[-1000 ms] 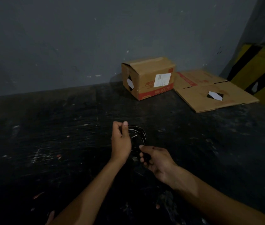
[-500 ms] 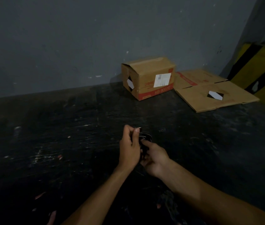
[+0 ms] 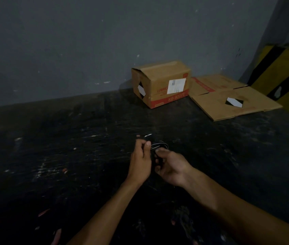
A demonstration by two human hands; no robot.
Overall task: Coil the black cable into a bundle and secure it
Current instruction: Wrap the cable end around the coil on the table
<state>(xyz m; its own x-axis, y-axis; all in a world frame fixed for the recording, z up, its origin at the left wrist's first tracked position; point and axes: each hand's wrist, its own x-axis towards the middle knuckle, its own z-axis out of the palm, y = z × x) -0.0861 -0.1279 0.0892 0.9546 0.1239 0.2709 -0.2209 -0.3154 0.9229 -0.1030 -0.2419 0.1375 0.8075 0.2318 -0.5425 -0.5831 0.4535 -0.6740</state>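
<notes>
A small coil of black cable (image 3: 159, 146) is held between both hands over the dark table (image 3: 69, 156), with a few glossy loops showing above my fingers. My left hand (image 3: 141, 161) grips the coil's left side, thumb and fingers curled around it. My right hand (image 3: 171, 167) pinches the coil from the right, its thumb lying on the strands. Most of the bundle is hidden behind the fingers, and the dim light blurs its lower part.
A closed cardboard box (image 3: 161, 84) stands at the back of the table against the grey wall. A flattened cardboard sheet (image 3: 228, 99) lies to its right. A yellow and black striped post (image 3: 281, 76) rises at the far right.
My hands have come together on the coil. The right hand moved up from below to pinch it, and the loop looks tighter and smaller than a second ago.
</notes>
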